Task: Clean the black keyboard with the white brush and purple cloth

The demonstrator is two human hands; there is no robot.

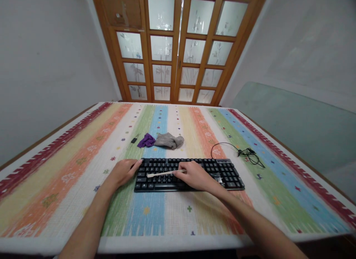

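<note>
Head view: a black keyboard [211, 169] lies flat at the middle of a table [69, 177] covered in a cloth of coloured stripes, its long side running from 9 to 3 o'clock.

The left hand [122, 172] rests palm down at the keyboard's 9 o'clock end. Its fingers are loosely apart and touch the top-left corner keys, clamping nothing. Whether the thumb hooks under the edge is hard to tell from here.

The right hand [195, 176] lies over the middle keys with its fingers pinched together on a thin pale stick [164, 173]. The stick lies almost level across the key rows and points toward 9 o'clock, its far tip close to the left hand's fingers but apart from them.

At 12 o'clock from the keyboard, near it but not touching, a grey cloth [170, 140] lies crumpled. A purple cloth [146, 140] lies bunched against its left side. A small black clip [134, 140] sits just beside the purple cloth at 9 o'clock.

A black cable [246, 153] loops over the table at about 2 o'clock from the keyboard, tangled at its right end.

Past the table's far edge, at 12 o'clock, stands a wooden door [178, 66] with frosted panes.
</note>
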